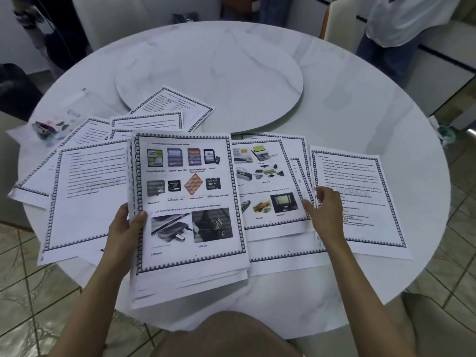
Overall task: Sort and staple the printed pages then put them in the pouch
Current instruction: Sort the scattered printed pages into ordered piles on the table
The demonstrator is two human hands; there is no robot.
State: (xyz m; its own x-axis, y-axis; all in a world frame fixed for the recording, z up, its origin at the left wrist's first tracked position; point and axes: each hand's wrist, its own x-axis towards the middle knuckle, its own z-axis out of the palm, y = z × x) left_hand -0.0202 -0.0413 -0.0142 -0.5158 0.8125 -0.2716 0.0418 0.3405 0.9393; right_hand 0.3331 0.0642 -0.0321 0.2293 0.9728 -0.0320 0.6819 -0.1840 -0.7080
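Lap: the person's knee (226,336) sat lowest in view, just under the near rim of the desk (334,86).
Left hand: the left hand (123,228) gripped the held stack (190,202) by its left edge, thumb on top. The stack's lower sheets were fanned.
Right hand: the right hand (325,210) had its fingers curled at the left edge of the right pile (360,176), seemingly pinching sheets.
Doing it well: probably check the page order, lift one sheet only, and square the fanned stack before stapling.
Other pages: a middle pile (268,181) and loose sheets (87,189) overlapped.
Tools: the stapler (43,127) lay on the clear pouch (77,109) at far left, well apart from both hands.
Surface: round, white and marbled, with a raised turntable (219,81) at the centre.
Room: there was a tiled floor (31,292), and a bystander (401,21) stood far right.
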